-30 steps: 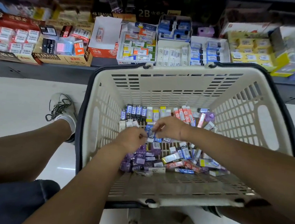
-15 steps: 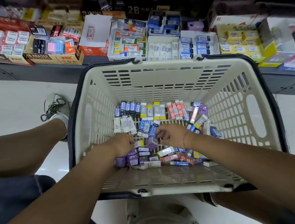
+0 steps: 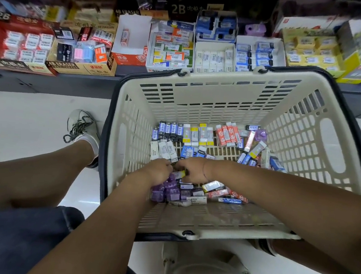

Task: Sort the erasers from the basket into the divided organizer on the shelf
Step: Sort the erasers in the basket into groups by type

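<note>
Eraser in hand: we see a yellow-tipped eraser (image 3: 180, 175) low in the basket, lying between the two hands above the near heap.
Right hand (image 3: 193, 170): it comes in from the right with its grip curled tight. Thumb and fingers seem to pinch the right end of the yellow-tipped eraser, though that spot is small in our view.
Left hand (image 3: 159, 171): it is knuckles up, just beside the right hand. Its grip is curled downward, and we cannot tell whether it has hold of anything.
Purple erasers (image 3: 166, 192): a cluster just below the left grip, on our side of it.
Loose mixed erasers (image 3: 216, 189): these lie under the right wrist, nearer to us than the right grip.
White erasers (image 3: 163, 149): three or so lie side by side just beyond the left grip.
Blue erasers (image 3: 169, 130): a tidy row stands farther out from the left grip, against the far wall.
Red erasers (image 3: 227, 135): these are lined up well beyond the right grip, in the same far row.
Basket (image 3: 200, 97): cream, slotted plastic with a dark rim, and both grips are inside it.
Divided organizer (image 3: 213, 44): white compartments holding packed erasers, well beyond both grips and past the basket's far rim.
Shelf (image 3: 71, 83): it carries the organizer and has a dark front edge.
4B ERASER box (image 3: 81, 68): on the shelf, far out to the left of the left grip.
Shoe (image 3: 83, 125): on the floor (image 3: 26, 114), left of the basket.
</note>
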Demonstrator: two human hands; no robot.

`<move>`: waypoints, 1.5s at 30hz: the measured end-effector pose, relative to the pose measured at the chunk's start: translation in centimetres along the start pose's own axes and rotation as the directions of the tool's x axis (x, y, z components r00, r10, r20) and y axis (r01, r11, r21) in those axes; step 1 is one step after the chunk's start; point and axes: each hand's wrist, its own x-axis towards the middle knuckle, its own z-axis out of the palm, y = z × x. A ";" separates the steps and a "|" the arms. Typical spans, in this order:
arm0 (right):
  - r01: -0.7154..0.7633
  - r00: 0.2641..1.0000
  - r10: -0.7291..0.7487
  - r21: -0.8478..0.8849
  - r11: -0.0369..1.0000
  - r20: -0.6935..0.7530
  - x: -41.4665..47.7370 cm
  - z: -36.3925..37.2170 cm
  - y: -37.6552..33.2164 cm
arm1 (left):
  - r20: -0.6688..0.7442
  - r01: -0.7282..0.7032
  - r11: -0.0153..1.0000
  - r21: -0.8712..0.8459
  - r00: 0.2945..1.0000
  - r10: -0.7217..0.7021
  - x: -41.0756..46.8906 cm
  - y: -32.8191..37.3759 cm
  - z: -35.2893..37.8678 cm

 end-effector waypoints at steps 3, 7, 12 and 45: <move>-0.002 1.000 0.001 0.078 0.997 0.004 -0.1 -0.2 -0.1 | 0.043 0.024 0.998 0.058 0.999 -0.027 -0.1 0.2 0.2; -0.029 1.000 0.028 0.203 0.979 0.008 -0.2 -0.4 -0.2 | 0.081 0.027 0.990 0.141 0.996 -0.039 -0.2 0.4 0.2; -0.112 0.991 0.117 0.066 0.991 -0.069 0.3 0.5 -0.5 | 0.087 0.031 0.992 0.126 0.995 -0.042 -0.4 0.5 0.3; -0.112 0.991 0.124 0.195 0.974 -0.052 -5.2 -1.0 4.6 | 0.106 -0.001 0.994 0.113 0.994 -0.011 -0.3 1.2 0.8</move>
